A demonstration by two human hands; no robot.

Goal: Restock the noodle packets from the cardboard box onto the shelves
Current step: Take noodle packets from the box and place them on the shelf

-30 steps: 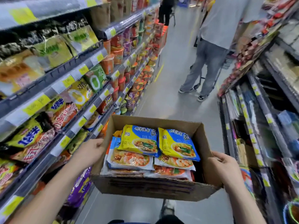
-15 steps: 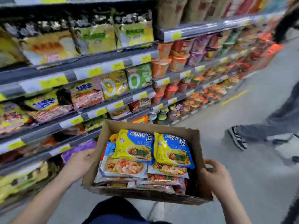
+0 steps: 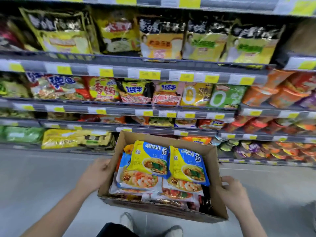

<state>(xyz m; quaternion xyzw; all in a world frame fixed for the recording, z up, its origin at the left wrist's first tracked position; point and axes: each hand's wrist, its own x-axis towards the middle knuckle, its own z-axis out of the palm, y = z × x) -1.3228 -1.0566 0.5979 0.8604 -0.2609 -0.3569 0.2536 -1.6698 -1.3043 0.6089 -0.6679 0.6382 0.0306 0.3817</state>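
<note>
Shelves (image 3: pixel 153 72) behind; left grip (image 3: pixel 95 175), right grip (image 3: pixel 234 194) clasp one cardboard box (image 3: pixel 213 168); two yellow noodle packets (image 3: pixel 148 159) topmost.

Bright, even light falls from above: the fronts of the shelves (image 3: pixel 130 72) and the tops of the bags are well lit, while the spaces under the boards stay dark. The grey floor (image 3: pixel 42 185) looks pale, a little washed out. The foil bags (image 3: pixel 160 40) on the top row give small white glints. Motion blur lies over almost all: the yellow price labels (image 3: pixel 148 74) cannot be read and the print on the shelf goods is smeared sideways. Sharpest are the two yellow-blue noodle packets (image 3: pixel 150 159) in the cardboard box (image 3: pixel 213 168). The wide lens bends the shelf lines, more strongly toward the left and right edges, where the blur also grows
</note>
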